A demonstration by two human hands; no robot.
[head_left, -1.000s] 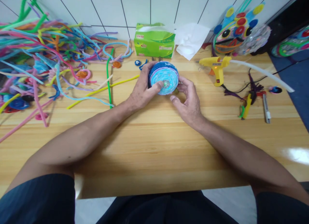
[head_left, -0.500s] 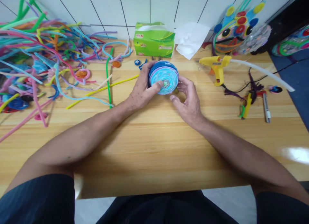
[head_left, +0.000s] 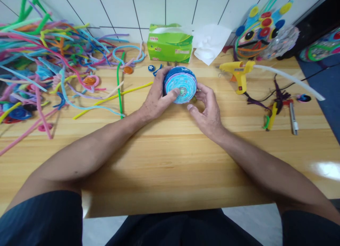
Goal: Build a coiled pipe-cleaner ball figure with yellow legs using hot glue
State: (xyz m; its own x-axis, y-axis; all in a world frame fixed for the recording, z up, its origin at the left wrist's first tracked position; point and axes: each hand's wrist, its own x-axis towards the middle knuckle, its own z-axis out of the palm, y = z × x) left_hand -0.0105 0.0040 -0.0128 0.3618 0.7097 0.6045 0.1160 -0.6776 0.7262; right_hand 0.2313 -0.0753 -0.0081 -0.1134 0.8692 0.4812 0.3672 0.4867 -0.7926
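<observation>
Near the middle of the table, a round craft piece [head_left: 187, 84] faces me with its end coiled in light-blue pipe cleaner, around a small clear centre. Its side is wound in purple and dark blue. My left hand [head_left: 158, 97] grips it from the left, thumb pressed on the coiled face by the centre and fingers behind the dark-blue side. At the lower right edge is my right hand [head_left: 205, 109], its fingers curved and its thumb apart. Those fingertips reach the piece's edge; whether they bear on it I cannot tell. Something small and yellowish shows between them, partly hidden.
A pile of colourful pipe cleaners [head_left: 50, 58] spreads over the left. Behind my hands stand a green tissue pack [head_left: 170, 46] and white paper [head_left: 211, 42]. To the right lie a yellow glue gun [head_left: 240, 74] with a glue stick, a utility knife [head_left: 293, 118] and a decorated bottle figure [head_left: 259, 35].
</observation>
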